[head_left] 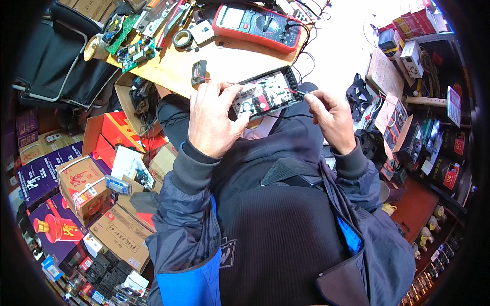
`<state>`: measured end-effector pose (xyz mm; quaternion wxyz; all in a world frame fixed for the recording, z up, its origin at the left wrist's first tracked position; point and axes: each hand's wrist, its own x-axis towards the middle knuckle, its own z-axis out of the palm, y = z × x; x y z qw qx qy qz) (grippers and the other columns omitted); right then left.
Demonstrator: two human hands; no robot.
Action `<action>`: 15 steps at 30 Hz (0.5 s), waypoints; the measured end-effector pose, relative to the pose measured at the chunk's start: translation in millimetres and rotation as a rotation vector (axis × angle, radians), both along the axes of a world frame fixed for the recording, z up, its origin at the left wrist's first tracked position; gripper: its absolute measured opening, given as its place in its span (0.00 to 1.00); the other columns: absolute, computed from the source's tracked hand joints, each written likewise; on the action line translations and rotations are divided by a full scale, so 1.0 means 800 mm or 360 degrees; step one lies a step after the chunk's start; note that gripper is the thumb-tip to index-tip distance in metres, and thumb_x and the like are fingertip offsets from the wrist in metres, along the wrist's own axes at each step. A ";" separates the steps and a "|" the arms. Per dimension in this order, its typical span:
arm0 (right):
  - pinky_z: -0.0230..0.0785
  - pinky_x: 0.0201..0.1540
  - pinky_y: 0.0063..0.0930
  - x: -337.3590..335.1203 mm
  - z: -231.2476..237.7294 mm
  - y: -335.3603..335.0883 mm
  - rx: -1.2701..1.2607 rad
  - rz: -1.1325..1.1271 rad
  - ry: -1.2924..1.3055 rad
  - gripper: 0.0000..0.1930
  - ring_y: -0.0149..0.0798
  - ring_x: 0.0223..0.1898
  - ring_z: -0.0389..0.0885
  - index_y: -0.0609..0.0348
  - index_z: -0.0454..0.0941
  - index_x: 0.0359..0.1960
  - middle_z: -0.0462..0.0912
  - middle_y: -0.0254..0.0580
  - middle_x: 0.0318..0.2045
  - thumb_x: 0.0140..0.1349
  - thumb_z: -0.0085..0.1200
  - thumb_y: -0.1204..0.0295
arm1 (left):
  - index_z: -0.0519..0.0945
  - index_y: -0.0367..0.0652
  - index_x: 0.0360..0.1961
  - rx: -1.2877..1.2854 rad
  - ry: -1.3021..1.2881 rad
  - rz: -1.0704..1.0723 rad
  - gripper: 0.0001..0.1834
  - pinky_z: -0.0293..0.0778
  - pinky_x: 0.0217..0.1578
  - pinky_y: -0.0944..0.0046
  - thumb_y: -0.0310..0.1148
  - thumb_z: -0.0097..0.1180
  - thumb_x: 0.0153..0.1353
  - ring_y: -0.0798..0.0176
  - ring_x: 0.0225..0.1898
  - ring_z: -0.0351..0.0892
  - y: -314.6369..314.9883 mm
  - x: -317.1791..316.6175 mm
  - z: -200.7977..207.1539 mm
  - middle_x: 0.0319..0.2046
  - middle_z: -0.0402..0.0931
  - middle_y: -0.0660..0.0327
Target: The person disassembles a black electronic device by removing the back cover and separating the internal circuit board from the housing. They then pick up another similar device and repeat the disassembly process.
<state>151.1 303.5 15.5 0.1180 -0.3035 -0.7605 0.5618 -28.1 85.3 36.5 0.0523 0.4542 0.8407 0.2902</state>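
Note:
My left hand (214, 120) grips the left end of an open black casing (248, 79), which is tilted above my lap. Inside it lies a circuit board (278, 92) with a red part and several small components. At the casing's right end, my right hand (332, 115) pinches a thin, slender thing (301, 93) whose tip meets the board's edge; its kind is too small to tell. A red wire runs near that tip. A small dark square part (199, 71) sits at the table edge beyond my left hand, with a red wire leading toward the casing.
On the table (171, 76) lie a red multimeter (258, 25), a roll of black tape (182, 39) and loose circuit boards (137, 53). Cardboard boxes (122, 234) crowd the left floor. A black chair (51, 56) stands far left. Shelves with goods line the right.

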 end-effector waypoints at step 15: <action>0.63 0.26 0.20 0.008 0.008 -0.006 0.0008 0.0135 -0.0029 0.11 0.21 0.23 0.72 0.66 0.85 0.38 0.77 0.28 0.21 0.73 0.64 0.69 | 0.83 0.40 0.51 0.0002 -0.0002 0.0035 0.26 0.68 0.59 0.50 0.31 0.69 0.46 0.46 0.52 0.74 -0.007 0.003 0.000 0.47 0.76 0.53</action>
